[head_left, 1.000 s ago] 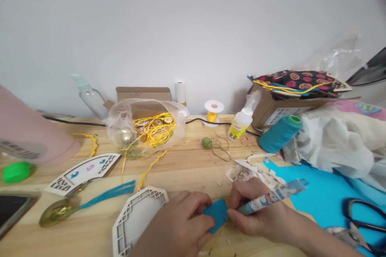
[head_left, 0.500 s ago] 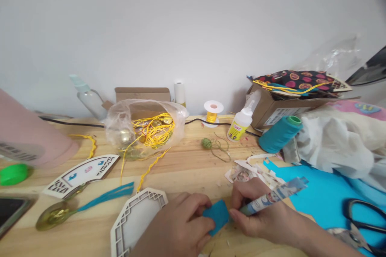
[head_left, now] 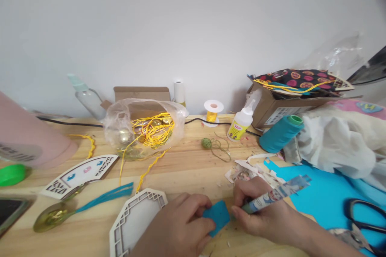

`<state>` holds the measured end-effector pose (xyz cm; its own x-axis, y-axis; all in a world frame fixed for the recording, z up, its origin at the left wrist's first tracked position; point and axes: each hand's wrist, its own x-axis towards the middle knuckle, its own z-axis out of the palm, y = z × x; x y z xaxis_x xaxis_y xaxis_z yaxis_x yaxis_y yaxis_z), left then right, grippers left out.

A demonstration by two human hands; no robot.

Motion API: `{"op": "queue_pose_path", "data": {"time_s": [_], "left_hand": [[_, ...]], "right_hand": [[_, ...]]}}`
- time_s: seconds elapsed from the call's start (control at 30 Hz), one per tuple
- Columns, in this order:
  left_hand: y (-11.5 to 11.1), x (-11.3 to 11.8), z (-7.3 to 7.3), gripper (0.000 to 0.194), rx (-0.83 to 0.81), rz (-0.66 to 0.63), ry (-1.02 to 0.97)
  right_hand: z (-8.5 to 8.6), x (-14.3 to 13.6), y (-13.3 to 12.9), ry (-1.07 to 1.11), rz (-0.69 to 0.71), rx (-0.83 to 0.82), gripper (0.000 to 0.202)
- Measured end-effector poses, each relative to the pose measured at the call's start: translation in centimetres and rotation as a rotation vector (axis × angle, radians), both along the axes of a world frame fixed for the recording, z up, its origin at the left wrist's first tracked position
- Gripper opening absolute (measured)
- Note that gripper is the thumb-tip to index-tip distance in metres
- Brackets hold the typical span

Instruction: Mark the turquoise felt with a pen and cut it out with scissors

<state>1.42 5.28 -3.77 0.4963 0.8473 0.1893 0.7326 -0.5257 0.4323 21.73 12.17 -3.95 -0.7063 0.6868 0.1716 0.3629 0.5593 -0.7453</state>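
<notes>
My left hand [head_left: 183, 223] pinches the left edge of a small blue piece [head_left: 219, 217] low in the middle of the view. Just right of that piece, my right hand [head_left: 259, 213] grips a patterned pen [head_left: 276, 197]. The pen's tip is hidden by my fingers. Partly under my left forearm lies an octagonal lattice-edged frame [head_left: 141, 215] with a yellow cord. Paper scraps [head_left: 249, 172] lie beyond my right hand, and a large blue sheet [head_left: 316, 194] spreads to its right.
Black-handled scissors [head_left: 356, 237] rest at the lower right. Behind stand a glue bottle [head_left: 239, 125], teal thread [head_left: 280, 134], a yellow spool [head_left: 212, 114] and a full cardboard box [head_left: 280, 112]. Leftward are a plastic bag [head_left: 116, 120], a fan-shaped piece [head_left: 80, 174] and a pink object [head_left: 30, 132].
My right hand and the pen have shifted slightly right, away from the small blue piece. My left hand holds the piece in nearly the same place.
</notes>
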Motion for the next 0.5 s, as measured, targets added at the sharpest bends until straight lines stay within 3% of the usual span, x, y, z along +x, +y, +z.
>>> {"op": "queue_pose_path", "data": {"time_s": [0.23, 0.5], "left_hand": [[-0.3, 0.3, -3.1, 0.017, 0.174, 0.062, -0.141], [-0.2, 0.4, -3.0, 0.018, 0.171, 0.057, -0.133]], "right_hand": [[0.1, -0.1, 0.0, -0.042, -0.055, -0.015, 0.018], [0.1, -0.3, 0.1, -0.022, -0.068, -0.046, 0.019]]}}
